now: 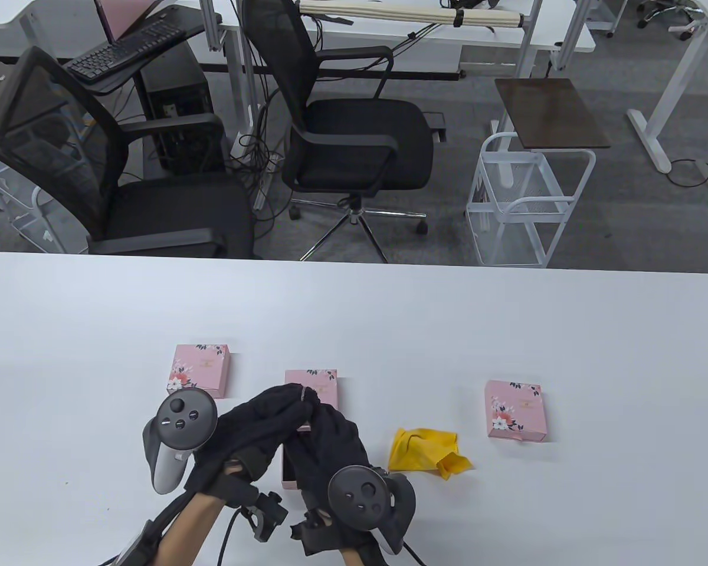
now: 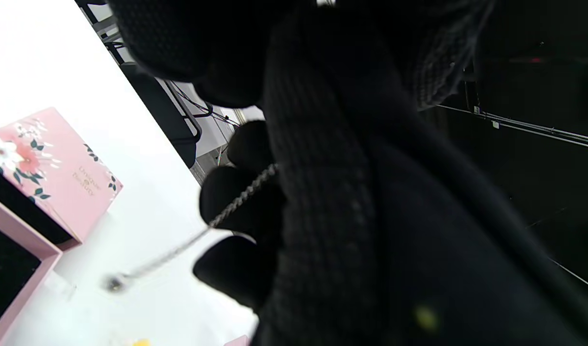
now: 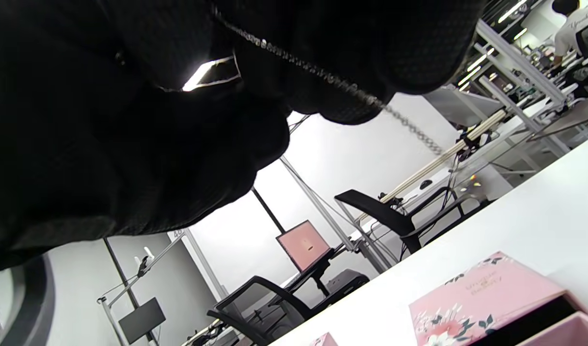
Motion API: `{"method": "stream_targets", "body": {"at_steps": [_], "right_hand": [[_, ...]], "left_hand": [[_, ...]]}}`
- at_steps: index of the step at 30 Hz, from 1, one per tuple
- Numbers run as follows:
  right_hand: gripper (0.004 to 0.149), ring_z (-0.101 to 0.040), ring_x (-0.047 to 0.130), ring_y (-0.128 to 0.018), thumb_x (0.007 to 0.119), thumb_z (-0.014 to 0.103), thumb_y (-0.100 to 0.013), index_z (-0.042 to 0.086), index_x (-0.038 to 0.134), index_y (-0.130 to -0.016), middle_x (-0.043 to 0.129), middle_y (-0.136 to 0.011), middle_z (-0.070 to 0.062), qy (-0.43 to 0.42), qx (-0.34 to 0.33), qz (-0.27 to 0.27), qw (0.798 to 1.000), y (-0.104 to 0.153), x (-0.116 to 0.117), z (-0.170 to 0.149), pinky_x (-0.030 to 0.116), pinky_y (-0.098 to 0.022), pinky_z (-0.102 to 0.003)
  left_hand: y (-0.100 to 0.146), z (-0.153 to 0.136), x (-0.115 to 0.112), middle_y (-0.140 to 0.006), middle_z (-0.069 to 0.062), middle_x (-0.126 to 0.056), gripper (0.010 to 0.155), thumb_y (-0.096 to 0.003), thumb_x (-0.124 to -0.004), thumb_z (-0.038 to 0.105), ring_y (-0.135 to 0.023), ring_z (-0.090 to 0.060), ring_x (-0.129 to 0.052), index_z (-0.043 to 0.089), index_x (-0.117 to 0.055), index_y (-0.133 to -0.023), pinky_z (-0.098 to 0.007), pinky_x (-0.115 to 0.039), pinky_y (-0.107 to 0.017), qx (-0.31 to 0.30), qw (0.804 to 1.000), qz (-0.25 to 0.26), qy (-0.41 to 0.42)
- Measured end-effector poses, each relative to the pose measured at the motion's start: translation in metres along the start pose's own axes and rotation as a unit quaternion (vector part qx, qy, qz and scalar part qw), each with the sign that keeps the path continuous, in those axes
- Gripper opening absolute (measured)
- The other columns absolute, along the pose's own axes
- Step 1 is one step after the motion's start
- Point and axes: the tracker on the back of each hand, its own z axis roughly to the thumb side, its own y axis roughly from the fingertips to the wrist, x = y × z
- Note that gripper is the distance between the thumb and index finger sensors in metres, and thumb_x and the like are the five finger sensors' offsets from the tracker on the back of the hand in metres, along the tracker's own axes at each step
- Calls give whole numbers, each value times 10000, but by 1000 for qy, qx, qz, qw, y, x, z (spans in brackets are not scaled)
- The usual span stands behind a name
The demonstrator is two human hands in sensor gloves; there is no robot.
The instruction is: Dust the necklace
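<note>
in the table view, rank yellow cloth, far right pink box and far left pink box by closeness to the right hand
1. Yellow cloth, just right of the right hand.
2. Far left pink box, up and left, beyond the left hand.
3. Far right pink box, farthest, past the cloth.

Only one print can be made out at all — small gold lettering on the lid of the pink floral box (image 2: 58, 168) seen in the left wrist view, which seems to read "Unique" over a second word too blurred to tell. The same lettering shows on the box lid (image 3: 481, 288) in the right wrist view, unreadable — as are the labels on the other pink boxes.
</note>
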Motion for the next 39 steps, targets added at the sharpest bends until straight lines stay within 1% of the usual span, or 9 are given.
{"method": "stream_targets", "body": {"at_steps": [3,5,8,15,19,25,29,33,39], "right_hand": [[526,-454,850,-742,762,371,-619,36,693,-1018,760,-967,-281,-19,15,-12,1000,0,1,-3,760,-553,-514],[434,-423,894,-688,771,338,-615,76,755,-961,828,-901,-243,-37,24,-31,999,0,0,-6,784,-525,-497],[351,-380,931,-631,769,307,-612,124,803,-910,886,-835,-199,-68,37,-37,996,-1,-1,-10,805,-499,-476],[347,-329,967,-550,769,298,-597,133,829,-896,941,-761,-168,-53,29,-25,998,-2,0,-11,831,-458,-450],[350,-321,973,-523,767,300,-596,130,833,-895,955,-733,-161,-58,28,-12,998,-2,0,-10,838,-440,-442],[350,-313,978,-510,771,300,-588,131,842,-886,963,-720,-157,-40,26,3,999,-3,5,-11,841,-433,-438],[350,-312,978,-509,773,303,-586,134,843,-885,965,-716,-151,-39,40,22,998,-4,11,-19,842,-433,-437],[349,-308,981,-506,775,304,-584,138,845,-883,968,-714,-146,-32,45,40,998,-5,16,-23,844,-431,-434],[350,-303,983,-501,776,307,-582,141,846,-882,971,-710,-142,-35,51,66,996,-5,24,-24,846,-430,-431]], "left_hand": [[2,1,-5,-1115,-111,-747,399,-546,-842,490,-947,-376,-744,330,-892,-908,-542,-707,-648,0,1000,-11,5],[3,1,-8,-1117,-115,-744,397,-548,-841,488,-947,-380,-741,334,-887,-911,-544,-705,-648,-1,1000,-13,6],[3,0,-8,-1103,-113,-765,397,-545,-845,486,-938,-370,-757,331,-892,-908,-537,-715,-642,-5,1000,-8,12],[1,-5,0,-1022,-91,-871,381,-553,-845,446,-874,-335,-847,277,-918,-887,-508,-767,-604,5,1000,6,26],[0,-7,10,-927,-64,-978,393,-554,-844,443,-793,-292,-949,237,-934,-875,-483,-838,-535,9,1000,25,6],[1,-8,24,-895,-59,-1003,389,-555,-842,444,-768,-267,-976,234,-940,-868,-473,-856,-515,9,999,33,36],[3,-7,34,-876,-61,-1015,390,-555,-840,443,-747,-255,-991,230,-942,-866,-463,-865,-502,4,998,54,40],[7,-3,43,-788,-65,-1063,397,-551,-844,449,-669,-218,-1034,214,-947,-853,-428,-890,-449,-6,996,85,32],[11,2,48,-771,-60,-1066,405,-551,-840,450,-646,-207,-1040,206,-936,-859,-412,-896,-434,-21,993,114,25]]}}
